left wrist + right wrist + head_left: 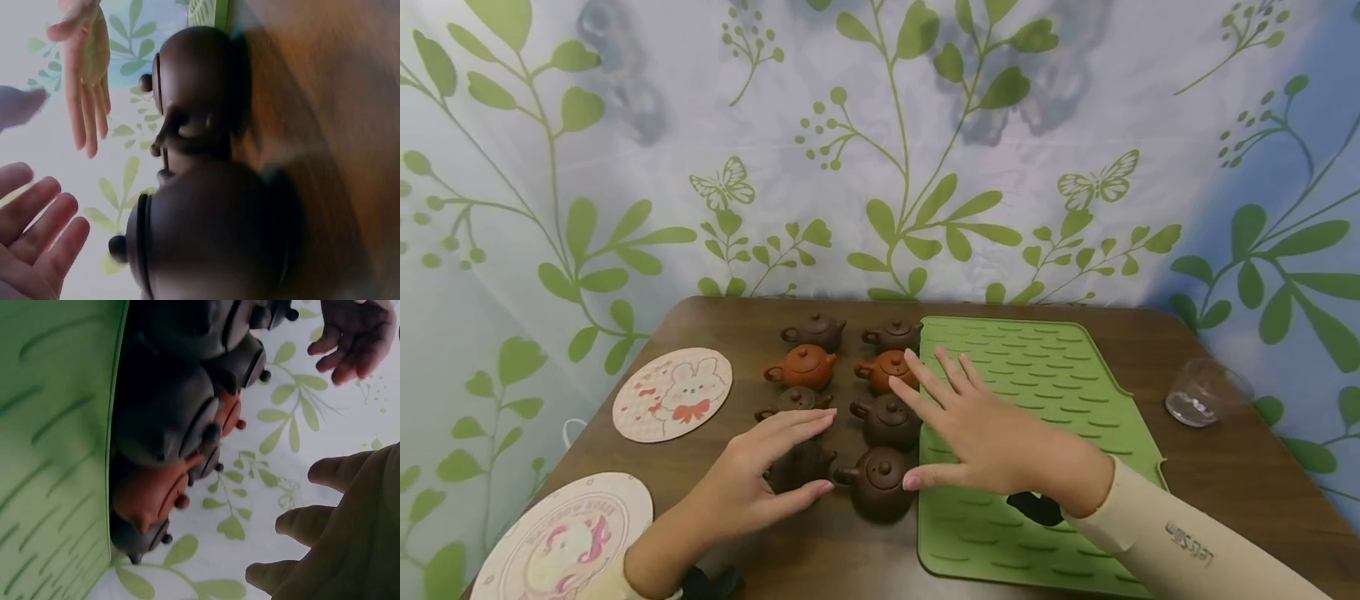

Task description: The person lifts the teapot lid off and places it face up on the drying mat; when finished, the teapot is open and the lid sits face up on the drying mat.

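Small clay teapots stand in two columns on the brown table. Most are dark brown, such as the large front teapot [883, 485]; one reddish-orange teapot [807, 367] is in the left column and another reddish-orange teapot [886, 369] in the right. My left hand [748, 475] hovers over the front of the left column, fingers extended and thumb apart, partly covering a dark teapot [801, 467]. With fingers spread, my right hand [985, 429] is above the green mat's left edge beside the right column. Neither hand holds anything. In the left wrist view a dark teapot [206, 231] looms close, blurred.
A green ridged mat [1022, 542] lies directly right of the teapots. On the left are a round bunny coaster [673, 396] and another round pink-printed mat [565, 533]. A clear glass [1198, 396] stands at the right. Behind the table hangs a leaf-patterned curtain [820, 225].
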A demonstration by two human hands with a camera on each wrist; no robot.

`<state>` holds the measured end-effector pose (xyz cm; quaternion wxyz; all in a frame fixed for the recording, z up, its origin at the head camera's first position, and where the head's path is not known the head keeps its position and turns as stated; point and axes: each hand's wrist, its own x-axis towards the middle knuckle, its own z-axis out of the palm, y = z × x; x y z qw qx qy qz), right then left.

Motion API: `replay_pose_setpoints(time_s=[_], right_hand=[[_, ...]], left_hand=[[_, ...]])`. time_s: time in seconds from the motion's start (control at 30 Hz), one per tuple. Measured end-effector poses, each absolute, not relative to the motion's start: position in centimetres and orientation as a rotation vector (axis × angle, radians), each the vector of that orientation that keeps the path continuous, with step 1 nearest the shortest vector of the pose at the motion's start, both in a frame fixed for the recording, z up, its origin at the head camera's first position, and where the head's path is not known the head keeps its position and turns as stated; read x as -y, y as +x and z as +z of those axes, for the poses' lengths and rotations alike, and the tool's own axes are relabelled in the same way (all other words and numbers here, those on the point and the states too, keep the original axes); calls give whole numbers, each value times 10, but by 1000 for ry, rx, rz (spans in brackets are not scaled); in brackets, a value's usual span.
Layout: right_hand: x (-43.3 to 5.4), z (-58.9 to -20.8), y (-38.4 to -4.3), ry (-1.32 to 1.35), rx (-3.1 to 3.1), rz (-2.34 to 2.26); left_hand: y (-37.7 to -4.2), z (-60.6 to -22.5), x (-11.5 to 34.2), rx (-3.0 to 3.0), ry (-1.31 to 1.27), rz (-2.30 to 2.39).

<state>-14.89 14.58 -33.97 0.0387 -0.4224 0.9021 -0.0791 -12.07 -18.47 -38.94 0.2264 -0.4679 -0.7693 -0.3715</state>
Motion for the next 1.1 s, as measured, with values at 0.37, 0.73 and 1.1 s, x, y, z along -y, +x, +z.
replay_pose_setpoints(time_s=[0.37,0.73,1.1], right_hand=[[-127,-357,-142,-1430,-2670,-164],[-117,-376,-139,-1617,-2666,-125],[-112,-385,-137,-1620,-2689,-410]], left_hand=[[-120,-402,164,2154,-1243,-919],[-112,-412,152,2214,-1142,-732],[-106,-418,147,2250,-1071,-613]])
